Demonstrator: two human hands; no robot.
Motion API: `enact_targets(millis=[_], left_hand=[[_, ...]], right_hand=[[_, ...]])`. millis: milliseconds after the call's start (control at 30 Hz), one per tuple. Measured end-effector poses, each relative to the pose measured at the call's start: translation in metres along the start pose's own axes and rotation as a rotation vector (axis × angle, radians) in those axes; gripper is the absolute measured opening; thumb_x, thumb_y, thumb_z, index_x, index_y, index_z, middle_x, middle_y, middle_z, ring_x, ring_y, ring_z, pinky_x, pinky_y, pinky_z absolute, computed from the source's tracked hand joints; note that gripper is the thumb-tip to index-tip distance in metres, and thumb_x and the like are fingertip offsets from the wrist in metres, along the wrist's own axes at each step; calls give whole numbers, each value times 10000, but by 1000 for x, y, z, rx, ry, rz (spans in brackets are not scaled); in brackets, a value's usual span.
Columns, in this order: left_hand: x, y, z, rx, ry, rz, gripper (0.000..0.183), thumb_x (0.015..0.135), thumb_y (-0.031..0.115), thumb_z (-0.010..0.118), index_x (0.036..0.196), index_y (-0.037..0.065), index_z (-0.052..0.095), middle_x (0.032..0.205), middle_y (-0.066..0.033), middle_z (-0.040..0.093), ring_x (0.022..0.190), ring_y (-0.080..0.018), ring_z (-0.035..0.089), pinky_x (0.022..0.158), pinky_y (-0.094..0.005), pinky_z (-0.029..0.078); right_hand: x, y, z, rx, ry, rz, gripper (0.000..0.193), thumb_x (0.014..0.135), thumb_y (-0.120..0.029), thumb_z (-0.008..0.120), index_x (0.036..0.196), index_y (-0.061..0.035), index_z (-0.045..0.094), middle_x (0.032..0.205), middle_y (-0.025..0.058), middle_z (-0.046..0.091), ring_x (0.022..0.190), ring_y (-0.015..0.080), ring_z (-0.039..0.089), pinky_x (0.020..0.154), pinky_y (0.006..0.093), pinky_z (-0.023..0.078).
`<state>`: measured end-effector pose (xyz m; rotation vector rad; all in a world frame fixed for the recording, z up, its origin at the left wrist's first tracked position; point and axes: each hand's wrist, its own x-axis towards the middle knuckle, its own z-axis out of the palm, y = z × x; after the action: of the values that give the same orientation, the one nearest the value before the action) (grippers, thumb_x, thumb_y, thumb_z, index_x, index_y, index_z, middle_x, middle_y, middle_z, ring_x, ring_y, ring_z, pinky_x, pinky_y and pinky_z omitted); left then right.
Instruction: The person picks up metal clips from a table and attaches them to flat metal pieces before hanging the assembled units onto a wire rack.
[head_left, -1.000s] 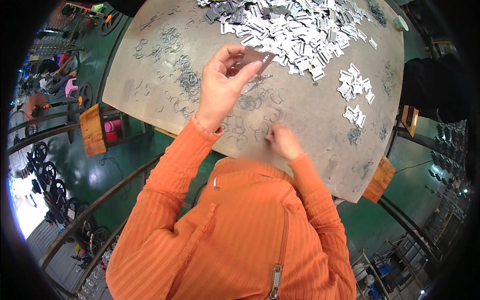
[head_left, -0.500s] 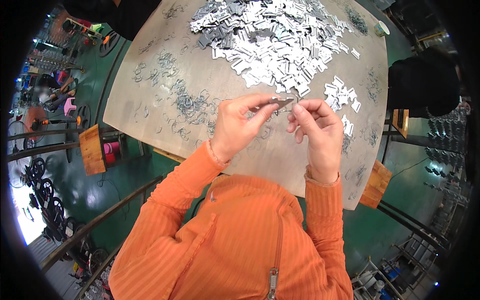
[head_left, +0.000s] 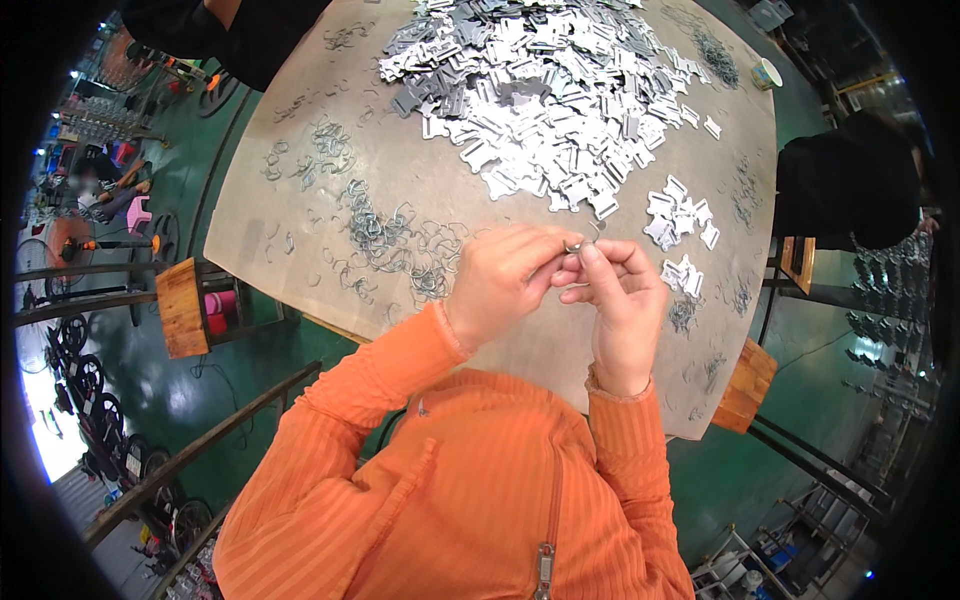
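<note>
My left hand (head_left: 500,280) is closed, its thumb and fingers pinching a small flat metal plate (head_left: 572,248) that is mostly hidden behind the fingers. Close against it, my right hand (head_left: 628,305) pinches a thin bent wire hook (head_left: 598,228); only a curved end of it shows above the fingertips. Both sets of fingertips nearly meet over the table. Whether the hook passes through the plate cannot be made out. Beyond the hands lies a large heap of silvery metal plates (head_left: 570,130). Loose wire hooks (head_left: 375,222) lie tangled to the left of my hands.
Smaller groups of plates (head_left: 680,212) lie right of the heap on the table (head_left: 290,200). A paper cup (head_left: 766,74) stands at the far right edge. People in dark clothing are at the far left and right. Wooden stools (head_left: 183,308) flank the table.
My hands have come closer together and slightly toward me. The left hand has turned, so the plate, plainly visible before, is now mostly covered by fingers.
</note>
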<state>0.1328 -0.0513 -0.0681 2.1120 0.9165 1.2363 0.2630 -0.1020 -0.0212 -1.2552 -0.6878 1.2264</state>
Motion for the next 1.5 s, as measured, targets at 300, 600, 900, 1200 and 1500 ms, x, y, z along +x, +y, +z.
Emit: enact_targets(millis=[300, 600, 900, 1200, 1500], left_hand=[[8, -15, 15, -100, 29, -69, 304, 722, -54, 683, 1000, 67, 698, 900, -76, 702, 729, -215, 670, 622, -301, 528], [16, -15, 21, -22, -40, 43, 295, 722, -40, 683, 997, 66, 693, 943, -76, 699, 771, -216, 675, 646, -304, 534], [41, -143, 60, 184, -150, -128, 290, 825, 210, 681, 1066, 53, 645, 1011, -100, 649, 938, -300, 598, 801, -398, 490], [73, -195, 101, 523, -487, -306, 297, 780, 239, 736, 1014, 68, 674, 1010, -125, 621, 967, -319, 600, 831, -401, 495], [53, -133, 17, -871, -150, -982, 200, 865, 91, 660, 1031, 14, 580, 955, -79, 672, 808, -130, 653, 707, -260, 526]], right_hand=[[7, 7, -10, 7, 51, -63, 96, 920, -45, 595, 967, 37, 575, 849, 124, 666, 720, 161, 663, 600, 249, 541], [13, 9, -14, 54, 120, -61, 90, 918, -30, 591, 965, 42, 564, 835, 123, 661, 706, 152, 655, 619, 250, 545], [-2, 12, -25, -91, 139, -452, 107, 884, 89, 554, 978, 38, 552, 888, 138, 633, 727, 157, 644, 647, 271, 554], [-2, 20, -26, -124, 90, -450, 110, 862, 101, 579, 958, 53, 558, 873, 137, 634, 727, 161, 644, 644, 268, 549], [2, 31, -18, -125, 65, -347, 77, 860, 46, 631, 925, 52, 592, 843, 95, 652, 709, 131, 651, 650, 242, 539]])
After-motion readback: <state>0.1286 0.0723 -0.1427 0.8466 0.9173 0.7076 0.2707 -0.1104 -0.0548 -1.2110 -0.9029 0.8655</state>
